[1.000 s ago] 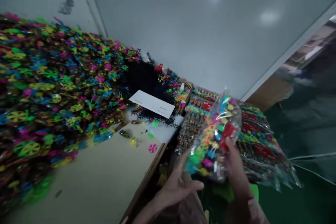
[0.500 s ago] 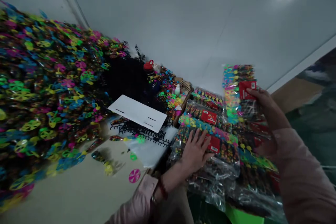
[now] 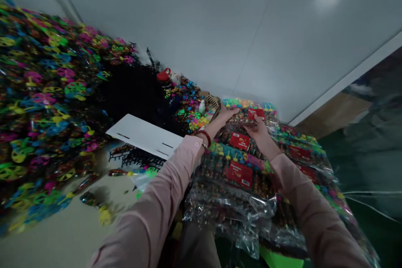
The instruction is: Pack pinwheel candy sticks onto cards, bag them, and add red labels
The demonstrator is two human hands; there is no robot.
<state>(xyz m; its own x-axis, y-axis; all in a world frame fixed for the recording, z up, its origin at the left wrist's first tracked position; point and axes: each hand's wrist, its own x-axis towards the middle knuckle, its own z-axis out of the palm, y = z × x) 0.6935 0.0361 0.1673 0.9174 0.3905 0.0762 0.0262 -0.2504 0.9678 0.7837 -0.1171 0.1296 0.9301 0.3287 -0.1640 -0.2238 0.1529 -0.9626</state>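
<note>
A clear bag of candy-filled toys (image 3: 242,116), with bright fan tops and a red card, lies at the back of the bag pile by the wall. My right hand (image 3: 258,129) grips its front edge, thumb on top by the red card and fingers underneath. At the bag's left side rests my left hand (image 3: 226,114), its fingers stretched out along the plastic. Closer to me, more filled bags lie in overlapping rows, one with a red "Chocolate bean" card (image 3: 240,173). Both hands are partly blurred.
A large heap of colourful fan toys (image 3: 47,92) fills the left. A white slotted board (image 3: 146,136) lies over black plastic strips (image 3: 135,157). A red-capped bottle (image 3: 163,77) and small white bottle (image 3: 202,106) stand behind. The wall (image 3: 188,21) borders the back.
My right hand has lowered the raised bag leftward onto the back of the pile. My left hand has left the front bag and reached forward to it. The view has shifted right.
</note>
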